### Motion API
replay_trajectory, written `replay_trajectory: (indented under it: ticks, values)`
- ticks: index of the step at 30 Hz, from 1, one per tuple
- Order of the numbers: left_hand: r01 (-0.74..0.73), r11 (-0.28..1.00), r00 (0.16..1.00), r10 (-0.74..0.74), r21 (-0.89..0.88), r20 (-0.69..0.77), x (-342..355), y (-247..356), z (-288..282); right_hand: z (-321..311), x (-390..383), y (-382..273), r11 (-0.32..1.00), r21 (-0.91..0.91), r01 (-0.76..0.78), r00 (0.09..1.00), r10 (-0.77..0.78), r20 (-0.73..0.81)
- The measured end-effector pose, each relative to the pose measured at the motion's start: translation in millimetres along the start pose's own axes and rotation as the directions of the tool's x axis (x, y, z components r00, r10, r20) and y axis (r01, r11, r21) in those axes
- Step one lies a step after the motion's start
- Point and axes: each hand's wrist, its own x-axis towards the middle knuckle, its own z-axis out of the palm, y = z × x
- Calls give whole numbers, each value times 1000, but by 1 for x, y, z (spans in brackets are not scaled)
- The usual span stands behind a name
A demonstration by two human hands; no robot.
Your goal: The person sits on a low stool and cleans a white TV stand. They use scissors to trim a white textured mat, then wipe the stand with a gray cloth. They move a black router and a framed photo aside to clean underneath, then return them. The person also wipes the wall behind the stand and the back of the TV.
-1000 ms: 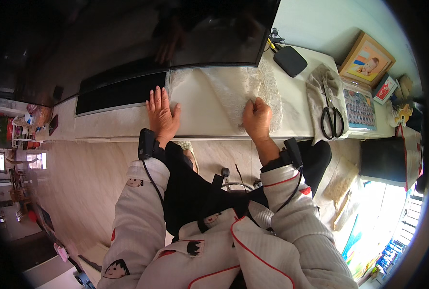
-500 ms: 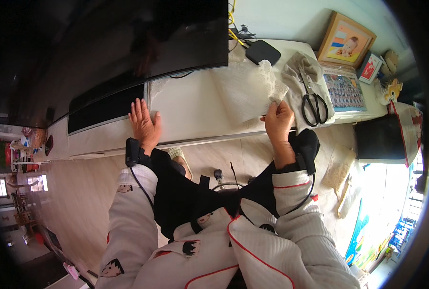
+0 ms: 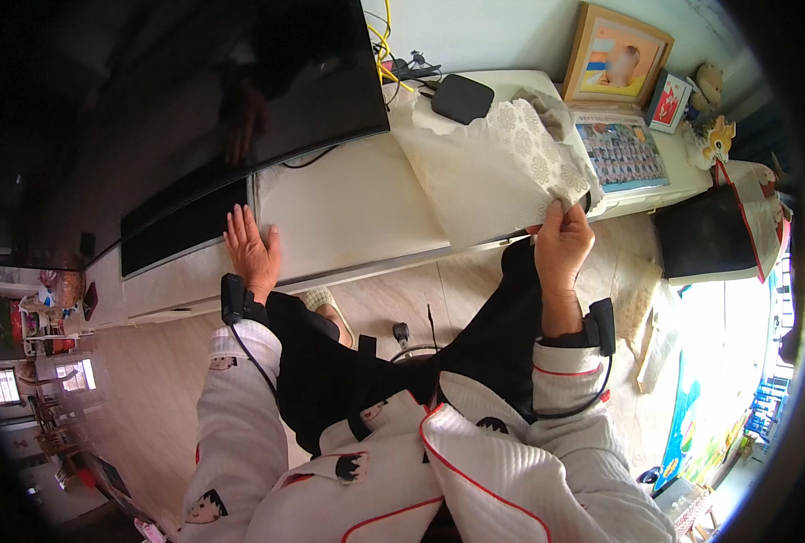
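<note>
My right hand (image 3: 565, 246) pinches the front corner of a cream patterned lace cloth (image 3: 484, 172), which spreads over the right part of a long white cabinet top (image 3: 348, 195). Fingers stretched out, my left hand (image 3: 252, 252) lies flat near the cabinet's front edge, beside the right end of a black panel (image 3: 190, 226) under the television. Beneath the cloth on the right, a grey crumpled cloth (image 3: 552, 113) shows only in part. The scissors there are mostly covered; a bit of black handle (image 3: 587, 201) peeks out by my right hand.
A large television (image 3: 176, 100) stands at the left. Behind the cloth sit a black box (image 3: 462, 98) and yellow cables (image 3: 381, 54). Framed pictures (image 3: 615, 59), a group photo (image 3: 620, 154) and small figurines (image 3: 710, 140) stand at the right end. A dark bin (image 3: 705, 240) is beyond.
My right hand has drawn the lace cloth's corner to the right, so the cloth now covers most of the grey cloth and scissors. My left hand stays flat on the cabinet.
</note>
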Motion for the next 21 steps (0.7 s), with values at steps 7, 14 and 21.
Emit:
replay_trajectory:
  ticks: [7,14,21]
  values:
    - [-25,1000,999,25,1,-44,-2,-4,5,-4,50,28,998,61,20,999,-18,-39]
    - [42,998,995,-39,38,-88,-3,21,-10,-13,39,16,968,-12,-250,953,248,173]
    - [385,270,920,-31,-883,391,11,175,-33,-6,-78,-30,948,-179,-263,705,316,635]
